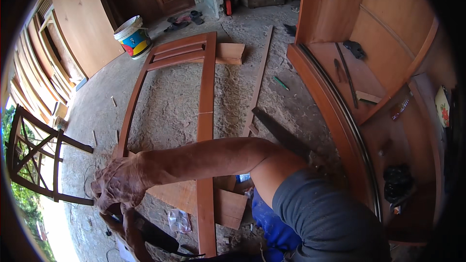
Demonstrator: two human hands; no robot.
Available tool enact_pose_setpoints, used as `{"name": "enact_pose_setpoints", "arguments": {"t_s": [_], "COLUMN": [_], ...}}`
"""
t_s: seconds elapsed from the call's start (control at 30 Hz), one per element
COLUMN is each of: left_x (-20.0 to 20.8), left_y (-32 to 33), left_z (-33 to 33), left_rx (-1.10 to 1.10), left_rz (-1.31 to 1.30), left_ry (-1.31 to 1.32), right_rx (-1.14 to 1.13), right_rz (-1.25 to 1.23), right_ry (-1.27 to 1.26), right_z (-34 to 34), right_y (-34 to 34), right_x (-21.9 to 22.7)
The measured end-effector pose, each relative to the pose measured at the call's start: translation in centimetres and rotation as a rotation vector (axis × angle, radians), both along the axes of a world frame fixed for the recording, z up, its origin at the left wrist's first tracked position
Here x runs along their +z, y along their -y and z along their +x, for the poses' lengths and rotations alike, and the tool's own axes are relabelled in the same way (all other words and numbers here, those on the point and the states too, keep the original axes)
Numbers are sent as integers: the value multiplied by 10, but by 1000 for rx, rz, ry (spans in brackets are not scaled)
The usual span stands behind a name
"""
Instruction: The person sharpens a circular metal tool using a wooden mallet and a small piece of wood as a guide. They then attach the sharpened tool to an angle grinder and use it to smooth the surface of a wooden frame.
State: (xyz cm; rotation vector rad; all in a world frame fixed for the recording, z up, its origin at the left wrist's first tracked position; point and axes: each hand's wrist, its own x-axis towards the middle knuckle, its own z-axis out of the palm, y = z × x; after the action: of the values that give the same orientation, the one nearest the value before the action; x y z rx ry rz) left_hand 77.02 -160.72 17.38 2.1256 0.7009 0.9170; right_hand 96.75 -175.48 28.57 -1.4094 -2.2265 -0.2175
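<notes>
My right arm reaches across to the left, and my right hand (118,182) is closed with its knuckles up at the lower left of a reddish-brown wooden frame (206,131). What its fingers hold is hidden beneath it. Just below, my left hand (127,230) grips a black corded tool (154,235) with a long rounded body; its working end is out of sight under my hands. The two hands nearly touch. The frame lies flat, with slats at its far end and a light line across its right rail.
Wooden boards (230,208) lie under the frame. A handsaw (281,133), a long strip (262,77) and a green pen (280,83) lie right of it. A large wooden cabinet (320,111) fills the right side. A paint bucket (133,39) stands far left; a dark chair (56,165) is at left.
</notes>
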Motion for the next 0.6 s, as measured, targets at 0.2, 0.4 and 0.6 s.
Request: {"name": "enact_pose_setpoints", "arguments": {"t_s": [0.2, 0.4, 0.6], "left_x": [37, 44, 29], "left_y": [33, 34, 32], "left_z": [3, -12, -1], "left_rx": [-54, -402, -235], "left_rz": [-83, -56, -45], "left_ry": [-71, 122, 110], "right_rx": [-300, 231, -65], "right_rz": [-42, 577, 631], "right_ry": [-467, 102, -145], "right_z": [3, -17, -25], "right_y": [8, 3, -17], "right_x": [-20, -3, -37]}}
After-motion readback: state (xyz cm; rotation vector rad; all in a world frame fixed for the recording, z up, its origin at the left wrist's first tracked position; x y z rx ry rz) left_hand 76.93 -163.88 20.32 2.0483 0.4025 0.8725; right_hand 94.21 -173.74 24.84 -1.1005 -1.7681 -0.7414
